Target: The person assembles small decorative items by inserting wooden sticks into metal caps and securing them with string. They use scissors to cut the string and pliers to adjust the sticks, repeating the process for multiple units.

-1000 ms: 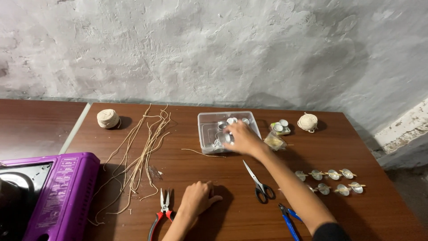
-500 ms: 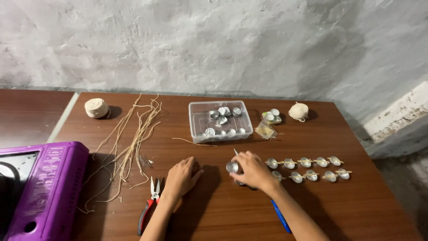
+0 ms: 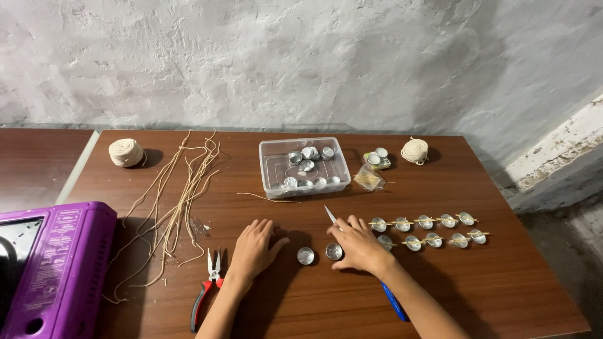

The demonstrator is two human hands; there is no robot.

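Right hand back from the clear box, two loose cups now down on the table.

The right hand (image 3: 358, 243) was reaching into the clear plastic box (image 3: 306, 167) a second ago; it now lies flat and relaxed on the table (image 3: 490, 295) in front of the box, fingertips touching a small metal cup (image 3: 334, 251). I cannot tell whether it has fully let go. A second metal cup (image 3: 306, 255) sits just left of it, between the hands. The left hand (image 3: 254, 247) is open, palm down, gripping nothing, much as before. Scissors (image 3: 331, 215) poke out from under the right hand. Right of the box's front edge are two rows of cups with wick sticks (image 3: 427, 230); left of it, loose wick strings (image 3: 182, 194) and pliers (image 3: 207, 289).
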